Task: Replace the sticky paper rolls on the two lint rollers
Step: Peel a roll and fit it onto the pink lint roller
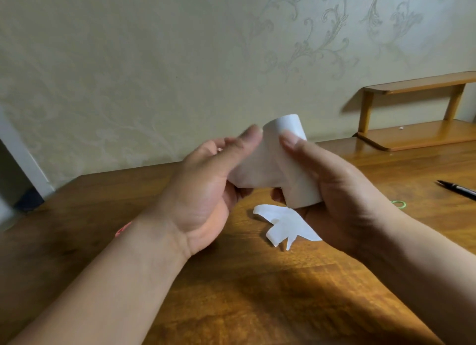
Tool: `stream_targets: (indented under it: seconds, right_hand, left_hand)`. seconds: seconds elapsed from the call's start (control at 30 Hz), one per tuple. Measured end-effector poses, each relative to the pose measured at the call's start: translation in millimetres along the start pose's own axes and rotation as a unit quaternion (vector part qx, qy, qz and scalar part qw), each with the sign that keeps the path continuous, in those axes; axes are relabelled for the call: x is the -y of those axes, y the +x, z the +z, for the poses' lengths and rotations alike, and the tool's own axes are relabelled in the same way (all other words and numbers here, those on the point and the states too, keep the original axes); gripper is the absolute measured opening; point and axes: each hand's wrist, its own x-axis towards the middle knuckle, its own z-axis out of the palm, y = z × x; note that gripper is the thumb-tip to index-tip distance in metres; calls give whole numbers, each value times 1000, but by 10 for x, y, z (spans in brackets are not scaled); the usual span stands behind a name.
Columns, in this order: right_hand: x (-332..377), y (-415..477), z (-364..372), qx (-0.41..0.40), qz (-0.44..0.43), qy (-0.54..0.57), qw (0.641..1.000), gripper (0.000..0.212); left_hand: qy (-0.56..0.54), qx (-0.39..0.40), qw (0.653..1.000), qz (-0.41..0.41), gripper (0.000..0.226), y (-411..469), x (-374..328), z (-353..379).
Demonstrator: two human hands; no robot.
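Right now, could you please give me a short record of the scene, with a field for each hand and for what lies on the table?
Left hand: pinches the loose outer sheet of the roll
Right hand: grips the sticky paper roll
Roll position: held tilted above the wooden table
On table: torn paper piece below the hands; black pen and green rubber band to the right
Lint rollers: none in view
Background: small wooden shelf by the wall
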Motion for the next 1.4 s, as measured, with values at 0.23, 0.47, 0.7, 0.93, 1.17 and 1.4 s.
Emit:
stream_targets:
  seconds: [0.23, 0.47, 0.7, 0.93, 1.17, 1.4]
  right_hand:
    - [17, 40, -94, 24, 36, -16, 999, 57]
    - [-5, 86, -153, 36, 74, 19, 996, 50]
    - [-12, 100, -195, 40, 80, 55, 994, 72]
    - [-10, 101, -167, -5, 41, 59, 997, 51]
    - [18, 83, -152, 27, 69, 77, 994, 80]
    - [32, 124, -181, -49, -5, -14, 999, 43]
  left_hand:
    - [99, 56, 993, -2, 19, -56, 14, 4]
    - [-6, 0, 1000, 2, 25, -62, -46, 14]
    - [11, 0, 1000, 10, 22, -16, 50, 18]
    - [-6, -67, 998, 8, 33, 35, 98, 0]
    - [56, 40, 998, -8, 28, -18, 150, 77]
    - [232, 48, 971, -20, 11, -40, 170, 44]
